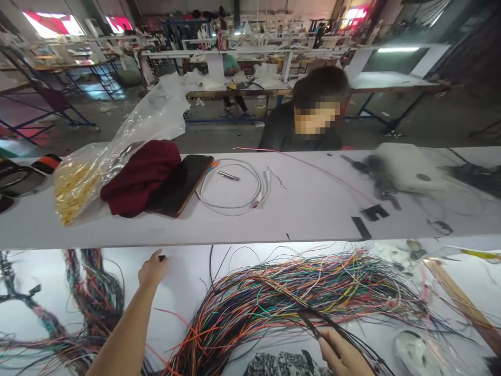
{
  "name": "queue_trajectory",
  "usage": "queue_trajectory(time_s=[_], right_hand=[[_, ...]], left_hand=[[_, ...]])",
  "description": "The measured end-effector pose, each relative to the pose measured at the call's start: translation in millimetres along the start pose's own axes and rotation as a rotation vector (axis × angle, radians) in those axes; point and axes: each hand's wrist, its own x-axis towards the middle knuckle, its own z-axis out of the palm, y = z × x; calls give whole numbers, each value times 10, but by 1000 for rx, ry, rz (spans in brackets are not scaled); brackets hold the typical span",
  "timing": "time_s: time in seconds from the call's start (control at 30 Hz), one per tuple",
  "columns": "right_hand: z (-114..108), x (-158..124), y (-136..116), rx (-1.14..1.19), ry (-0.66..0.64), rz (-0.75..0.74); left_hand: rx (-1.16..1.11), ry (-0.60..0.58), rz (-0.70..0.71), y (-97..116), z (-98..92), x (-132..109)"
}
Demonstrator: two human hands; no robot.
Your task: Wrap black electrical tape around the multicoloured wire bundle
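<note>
Colored wires (pixel 297 292) lie in a big messy pile on the white table (pixel 183 282). The right hand (pixel 342 355) pinches a few black wires (pixel 313 324) from the pile's near edge. The left hand (pixel 152 269) reaches out, fingertips touching a small black piece (pixel 162 258).

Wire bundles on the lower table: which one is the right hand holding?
The large multicoloured fan of wires in the middle; the right hand grips its dark strands. The darker bundle lies untouched beyond the left hand.
</note>
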Motion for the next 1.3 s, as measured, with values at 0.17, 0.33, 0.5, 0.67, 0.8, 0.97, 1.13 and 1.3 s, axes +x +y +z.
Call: queue_trajectory(time_s=[0.17,0.33,0.5,0.67,0.8,0.97,1.13,1.3], right_hand=[[35,-6,-206,160,-67,73],[-36,-69,-246,251,5,56],[-180,-156,-200,296,6,27],[-360,-245,-192,323,1,-31],[-505,-360,-382,468,-74,-97],[-706,-548,-561,441,-144,-159],[-877,-639,-449,329,-40,-362],[-1021,-662,-265,241,-47,-402]], left_hand=[[-377,-158,59,137,36,-603],[-663,-326,172,486,-84,-1316],[-752,-629,209,855,-215,-2144],[-629,-911,322,1031,33,-3087],[-353,-769,620,1098,390,-3686],[-136,-515,876,1178,719,-4190],[-88,-564,929,1260,914,-4469],[-42,-554,1055,1369,1053,-4635]])
